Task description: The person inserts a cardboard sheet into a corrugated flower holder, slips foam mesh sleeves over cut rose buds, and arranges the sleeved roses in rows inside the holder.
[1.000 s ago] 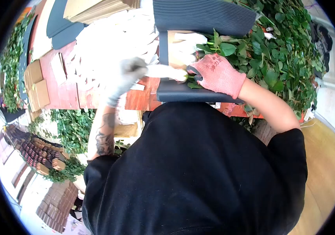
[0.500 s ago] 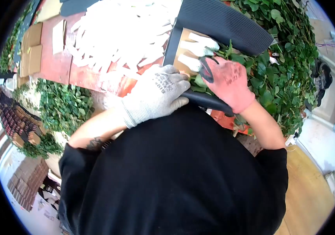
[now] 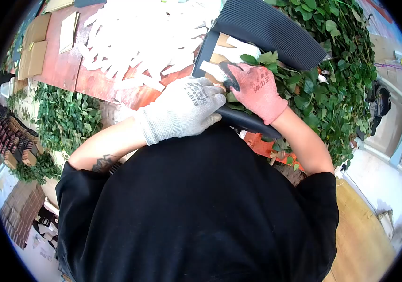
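My left hand (image 3: 187, 105), in a pale grey glove, lies palm down over the near left edge of the black ribbed mat (image 3: 269, 33), fingers together; what is beneath them is hidden. Just right of it, my right hand (image 3: 255, 89), in a pink glove with dark fingertips, pinches a white-sleeved flower head (image 3: 214, 70). Further white-sleeved heads (image 3: 238, 49) rest on brown cardboard (image 3: 222, 40) on the mat. Their green leaves (image 3: 269, 58) extend to the right.
Many loose white paper sleeves (image 3: 140, 42) cover the red table (image 3: 57, 70). Folded cardboard (image 3: 34, 47) lies at the left. Leafy stems (image 3: 323, 94) are heaped at the right, with more greenery (image 3: 65, 115) below the table's left side. A pale chair (image 3: 393, 136) stands at the far right.
My left hand has come from over the paper sleeves to the mat's near edge, beside my right hand. My right hand has shifted slightly left onto a sleeved head. The whole view has turned.
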`<state>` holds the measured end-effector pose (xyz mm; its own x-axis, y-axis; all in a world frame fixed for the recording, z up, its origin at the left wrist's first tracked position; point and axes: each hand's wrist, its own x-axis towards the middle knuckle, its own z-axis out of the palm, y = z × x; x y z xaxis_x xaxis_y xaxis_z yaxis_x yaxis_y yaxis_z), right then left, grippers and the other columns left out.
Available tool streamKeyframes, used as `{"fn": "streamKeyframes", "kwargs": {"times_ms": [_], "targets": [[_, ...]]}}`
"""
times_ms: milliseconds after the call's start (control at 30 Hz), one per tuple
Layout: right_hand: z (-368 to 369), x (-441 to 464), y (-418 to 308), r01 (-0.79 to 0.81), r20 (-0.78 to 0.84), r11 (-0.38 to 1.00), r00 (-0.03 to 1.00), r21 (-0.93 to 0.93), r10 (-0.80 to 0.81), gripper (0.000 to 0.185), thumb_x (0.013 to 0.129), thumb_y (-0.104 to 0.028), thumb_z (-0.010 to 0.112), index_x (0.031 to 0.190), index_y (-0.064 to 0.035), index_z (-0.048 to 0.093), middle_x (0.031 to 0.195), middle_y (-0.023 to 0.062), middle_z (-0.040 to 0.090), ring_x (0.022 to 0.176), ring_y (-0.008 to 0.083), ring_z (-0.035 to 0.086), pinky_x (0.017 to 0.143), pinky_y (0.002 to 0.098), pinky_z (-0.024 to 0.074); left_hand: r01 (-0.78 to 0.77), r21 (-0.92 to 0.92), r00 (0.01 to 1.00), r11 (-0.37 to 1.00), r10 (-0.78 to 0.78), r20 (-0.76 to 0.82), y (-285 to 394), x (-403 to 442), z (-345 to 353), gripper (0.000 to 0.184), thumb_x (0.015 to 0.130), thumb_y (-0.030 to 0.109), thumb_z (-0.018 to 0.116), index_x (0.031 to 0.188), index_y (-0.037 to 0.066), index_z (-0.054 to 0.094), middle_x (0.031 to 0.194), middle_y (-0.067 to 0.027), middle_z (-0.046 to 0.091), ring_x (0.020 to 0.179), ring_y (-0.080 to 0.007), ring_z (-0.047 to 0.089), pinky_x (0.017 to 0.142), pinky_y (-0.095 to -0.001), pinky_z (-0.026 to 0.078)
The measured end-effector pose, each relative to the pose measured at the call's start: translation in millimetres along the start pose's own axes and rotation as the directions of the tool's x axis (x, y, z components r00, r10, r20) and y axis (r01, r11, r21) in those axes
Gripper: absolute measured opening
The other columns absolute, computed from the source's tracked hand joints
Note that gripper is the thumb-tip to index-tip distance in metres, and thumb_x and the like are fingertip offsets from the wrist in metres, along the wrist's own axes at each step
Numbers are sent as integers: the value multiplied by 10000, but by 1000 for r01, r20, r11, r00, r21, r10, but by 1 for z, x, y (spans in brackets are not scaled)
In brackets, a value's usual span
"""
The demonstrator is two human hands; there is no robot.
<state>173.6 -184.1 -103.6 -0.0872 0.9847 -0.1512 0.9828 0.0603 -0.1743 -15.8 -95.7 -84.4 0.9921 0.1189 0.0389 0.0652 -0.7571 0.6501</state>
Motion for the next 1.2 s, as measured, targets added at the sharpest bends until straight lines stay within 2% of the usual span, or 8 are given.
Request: {"fn": "streamKeyframes", "kwargs": {"times_ms": [133, 233, 333, 633, 767, 967, 1100, 1200], "targets": [[1, -11, 4, 113, -51, 993, 992, -40, -115, 385, 782, -165, 576, 1164, -117, 580, 1021, 115, 631, 766, 245, 653, 654, 355, 527, 10, -299, 998, 954, 7, 57, -28, 4, -14, 283, 819, 233, 650, 1012, 26, 636, 1019, -124, 646, 933, -301, 623, 823, -374, 498], [1, -13, 2, 63, -2, 998, 998, -27, -64, 404, 796, -143, 546, 1198, -119, 576, 1056, 129, 620, 772, 255, 652, 676, 360, 530, 198, -145, 966, 969, -218, -138, -40, 14, -26, 228, 843, 228, 621, 984, 51, 653, 923, -112, 643, 862, -283, 629, 767, -380, 496], [-4, -12, 0, -12, 19, 1000, 1000, 13, 12, 383, 784, -158, 563, 1157, -74, 566, 1116, 155, 608, 811, 271, 653, 708, 366, 527, 91, 113, 986, 989, -74, -147, -57, 20, -3, 187, 838, 204, 617, 946, 55, 651, 876, -108, 627, 827, -290, 617, 737, -378, 485], [10, -21, 7, -20, -156, 1000, 988, -20, 16, 347, 766, -125, 566, 1103, -41, 555, 978, 180, 617, 818, 288, 649, 678, 374, 522, 344, -14, 918, 939, -340, -204, -60, 2, -27, 112, 823, 131, 621, 873, 32, 638, 819, -121, 633, 764, -252, 627, 687, -364, 480], [-6, -15, 0, -56, 157, 998, 986, -21, 59, 367, 801, -175, 575, 1154, -73, 574, 1120, 149, 572, 872, 267, 638, 746, 367, 509, 503, 178, 861, 846, -472, -191, -85, -22, -55, 242, 816, 174, 651, 1006, 25, 631, 955, -149, 646, 850, -267, 637, 748, -359, 495], [-7, -16, 0, 50, 159, 992, 987, -116, -31, 277, 836, -140, 498, 1074, -44, 603, 1090, 179, 631, 876, 225, 661, 682, 327, 520, 20, 99, 999, 995, -24, 43, 12, 19, -20, 581, 814, 373, 641, 1236, -8, 525, 1272, -204, 524, 1201, -336, 490, 1006, -421, 382], [-15, -43, 5, -136, -388, 991, 912, 17, 132, 392, 726, -244, 699, 1079, -100, 610, 1071, 124, 598, 837, 287, 621, 769, 385, 488, -5, 126, 999, 992, 0, 35, 6, 15, -7, 641, 792, 437, 639, 1225, -22, 523, 1270, -220, 515, 1194, -348, 489, 1001, -433, 383], [-33, -32, 17, -220, -351, 972, 907, 77, 233, 329, 757, -240, 667, 1050, -106, 605, 932, 100, 622, 768, 278, 637, 669, 382, 509, -16, 120, 996, 993, 6, 84, 4, 18, -4, 636, 753, 427, 672, 1192, -14, 540, 1252, -205, 515, 1187, -352, 484, 988, -434, 391]]}}
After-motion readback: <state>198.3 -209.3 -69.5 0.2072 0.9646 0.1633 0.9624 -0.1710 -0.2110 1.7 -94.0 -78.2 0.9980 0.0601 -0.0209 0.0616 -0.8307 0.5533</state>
